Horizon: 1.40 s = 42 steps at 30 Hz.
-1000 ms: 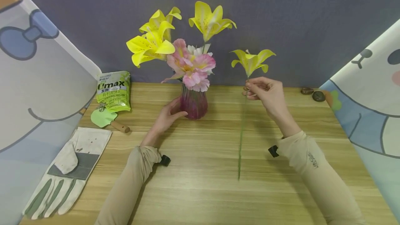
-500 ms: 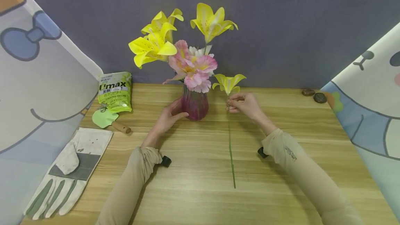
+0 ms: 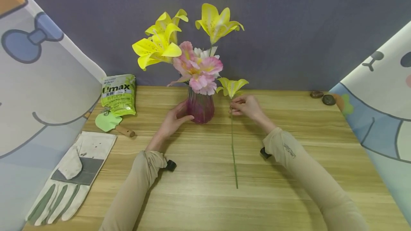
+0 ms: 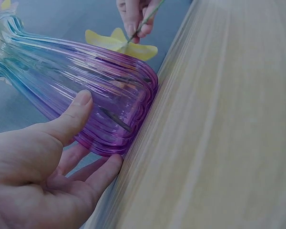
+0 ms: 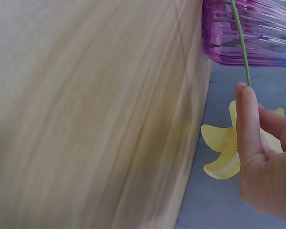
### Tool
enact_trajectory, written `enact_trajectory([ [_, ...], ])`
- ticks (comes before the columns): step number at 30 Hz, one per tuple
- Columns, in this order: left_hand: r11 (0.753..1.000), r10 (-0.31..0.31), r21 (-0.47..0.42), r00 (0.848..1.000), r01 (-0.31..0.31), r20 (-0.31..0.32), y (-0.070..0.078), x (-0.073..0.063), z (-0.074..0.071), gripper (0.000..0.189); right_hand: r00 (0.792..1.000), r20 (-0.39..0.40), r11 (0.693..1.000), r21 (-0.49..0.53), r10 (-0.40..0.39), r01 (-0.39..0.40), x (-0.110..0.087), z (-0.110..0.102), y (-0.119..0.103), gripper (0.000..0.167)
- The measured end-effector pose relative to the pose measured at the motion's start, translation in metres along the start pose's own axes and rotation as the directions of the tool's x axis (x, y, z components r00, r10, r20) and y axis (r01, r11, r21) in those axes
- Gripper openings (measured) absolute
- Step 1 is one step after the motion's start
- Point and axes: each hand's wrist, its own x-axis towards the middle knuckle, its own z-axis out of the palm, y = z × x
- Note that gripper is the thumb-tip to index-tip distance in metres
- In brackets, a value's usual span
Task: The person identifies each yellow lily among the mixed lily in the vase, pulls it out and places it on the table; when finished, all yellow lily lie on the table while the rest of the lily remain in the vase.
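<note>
A ribbed glass vase (image 3: 200,108), purple at its base, stands upright on the table, holding several yellow lilies (image 3: 157,48) and pink and white flowers (image 3: 197,67). My left hand (image 3: 173,119) holds the vase low on its left side; the thumb lies on the glass in the left wrist view. To the right of the vase, my right hand (image 3: 248,107) pinches a single yellow lily (image 3: 231,87) by the stem just under the bloom. Its long green stem (image 3: 233,149) hangs down toward the front. The right wrist view shows this lily partly hidden behind the fingers.
On the left lie a green fertilizer bag (image 3: 118,95), a small green trowel (image 3: 109,121) with a wooden handle, and a work glove (image 3: 75,174). Dark stones (image 3: 328,99) rest at the back right. A grey wall (image 3: 289,31) closes the back.
My right hand has brought the single lily left and down, closer to the vase, slowing in the last half second. The left hand stays on the vase.
</note>
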Motion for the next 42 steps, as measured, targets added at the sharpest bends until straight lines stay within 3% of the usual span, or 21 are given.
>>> enact_trajectory([
  [16, 1.000, 0.010, -0.001, 1.000, -0.010, -0.002, -0.002, 0.002, -0.001, 0.067, 1.000, 0.019, 1.000, -0.013, 0.005, -0.005, 0.007, 0.006, 0.007, 0.032],
  [22, 1.000, -0.003, -0.011, 1.000, 0.003, 0.002, 0.000, 0.000, -0.002, 0.068, 1.000, 0.003, 0.994, -0.105, -0.030, 0.030, 0.003, 0.003, 0.004, 0.032],
  [25, 1.000, -0.019, 0.003, 1.000, 0.019, 0.000, 0.001, 0.000, -0.002, 0.068, 0.994, -0.025, 0.978, -0.183, -0.105, 0.099, -0.002, 0.000, -0.003, 0.028],
  [29, 1.000, -0.019, 0.024, 1.000, 0.020, -0.007, 0.000, 0.000, 0.000, 0.068, 0.959, -0.101, 0.948, -0.206, -0.265, 0.240, -0.012, -0.005, -0.029, 0.024],
  [33, 1.000, -0.016, 0.023, 1.000, 0.016, -0.006, 0.000, -0.001, 0.000, 0.068, 0.901, -0.182, 0.919, -0.049, -0.393, 0.391, -0.020, -0.009, -0.067, 0.024],
  [37, 1.000, -0.018, 0.017, 1.000, 0.018, -0.003, 0.000, -0.001, 0.001, 0.068, 0.839, -0.238, 0.838, 0.137, -0.490, 0.529, -0.023, -0.009, -0.104, 0.023],
  [39, 1.000, -0.013, 0.013, 1.000, 0.013, -0.006, -0.001, -0.001, 0.001, 0.067, 0.824, -0.251, 0.800, 0.218, -0.508, 0.559, -0.023, -0.007, -0.119, 0.020],
  [42, 1.000, 0.004, 0.004, 1.000, -0.004, -0.011, -0.002, -0.001, 0.002, 0.066, 0.832, -0.258, 0.764, 0.331, -0.491, 0.554, -0.019, 0.001, -0.138, 0.016],
])
